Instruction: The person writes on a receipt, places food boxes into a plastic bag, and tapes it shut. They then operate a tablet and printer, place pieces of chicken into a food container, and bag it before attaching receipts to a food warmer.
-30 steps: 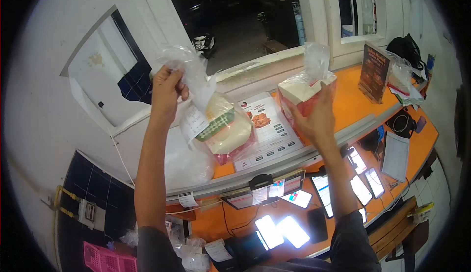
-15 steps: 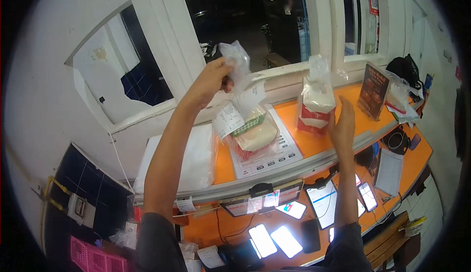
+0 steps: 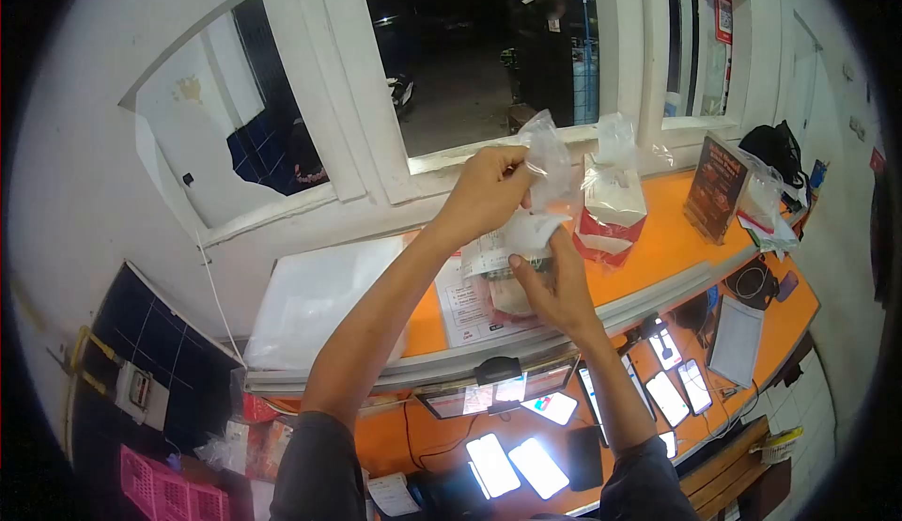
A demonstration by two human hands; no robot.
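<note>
My left hand [image 3: 486,192] pinches the gathered top of a clear plastic bag [image 3: 549,156] over the orange counter. Inside the bag, a green and cream food box [image 3: 510,297] shows partly, the rest hidden behind my fingers. White paper receipts [image 3: 484,254] hang on the bag's upper part. Around its right side, by the receipts, my right hand [image 3: 562,288] grips with the thumb in front and fingers behind. Just right of it stands a second bagged food box, red and white [image 3: 613,209], which neither hand touches.
A stack of clear plastic bags [image 3: 324,300] lies left on the counter [image 3: 672,239]. A dark menu stand [image 3: 716,187] is at the right. Below are a tablet [image 3: 498,391] and several lit phones [image 3: 491,465]. Outside the window stands a helmeted person [image 3: 545,51].
My left hand has moved right and slightly down, taking the bag with it, close to the red and white box. My right hand has left that box's side and come to the held bag.
</note>
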